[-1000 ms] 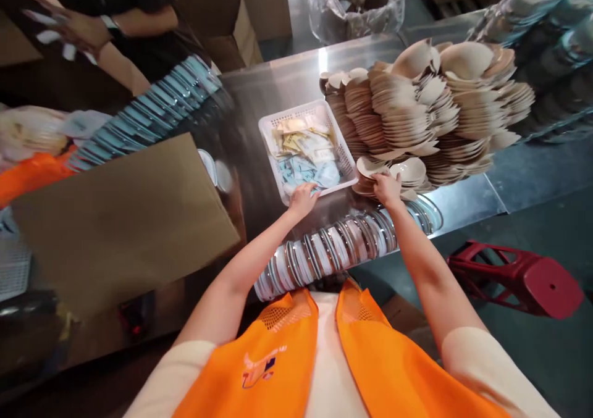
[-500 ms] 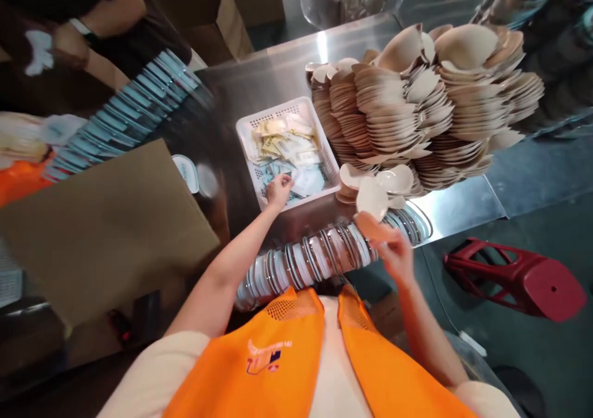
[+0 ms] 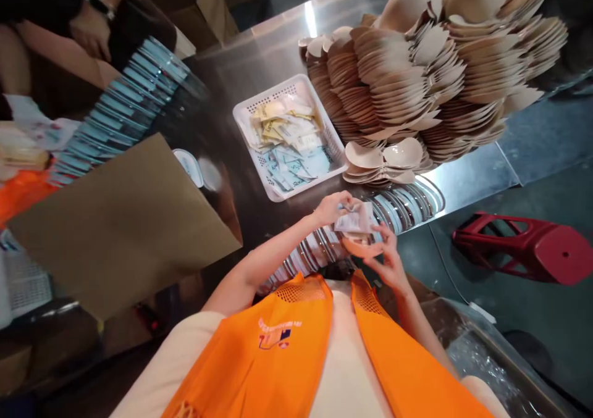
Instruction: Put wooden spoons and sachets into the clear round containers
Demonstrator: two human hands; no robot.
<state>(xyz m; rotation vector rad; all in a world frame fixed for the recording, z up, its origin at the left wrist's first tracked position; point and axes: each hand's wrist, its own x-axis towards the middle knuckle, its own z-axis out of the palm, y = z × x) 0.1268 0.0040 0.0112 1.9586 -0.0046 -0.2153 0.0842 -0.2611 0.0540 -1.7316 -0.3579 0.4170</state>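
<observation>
Pinched in my left hand [image 3: 332, 208] is a small whitish packet [image 3: 356, 219], just in front of the basket. My right hand [image 3: 390, 259] grips a beige moulded bra cup [image 3: 361, 247] from its right side, with the packet over or against it. Whether the packet lies inside the cup I cannot tell. Both hands are above a row of clear plastic cases [image 3: 319, 248] along the table's near edge. A white basket [image 3: 273, 194] beyond them holds yellow and blue-white sachets [image 3: 296, 165]. To its right are paired beige cups [image 3: 403, 152].
Tall stacks of beige cups [image 3: 393, 97] fill the table's right side. A cardboard box [image 3: 125, 226] is at left, beside more stacked clear cases [image 3: 120, 109]. Another person's hand [image 3: 92, 32] shows at upper left. A red stool [image 3: 528, 245] lies on the floor at right.
My left hand has come out of the basket toward the right, now with a packet. My right hand has moved slightly down and left with the bra cup, so both hands meet.
</observation>
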